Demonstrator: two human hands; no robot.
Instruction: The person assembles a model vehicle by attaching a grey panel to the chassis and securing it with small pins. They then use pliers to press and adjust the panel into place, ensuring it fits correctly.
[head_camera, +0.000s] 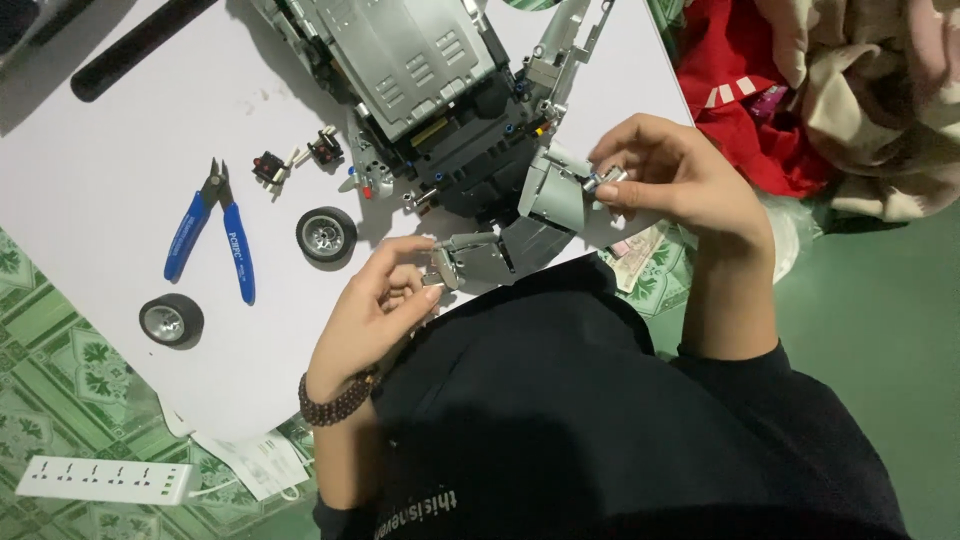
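Grey model car (440, 90), largely built; two wheels (326, 235) unfitted on desk (90, 170). Grey panel (555, 195) pinched in right hand (680, 180) fingers; bracket (465, 258) gripped by left hand (375, 305).

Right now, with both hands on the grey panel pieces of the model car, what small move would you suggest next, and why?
Probably press the small silver pin home: the right hand pinches it against the grey angled plastic panel, while the left hand steadies the smaller grey hinged piece below. It looks not yet fully seated.
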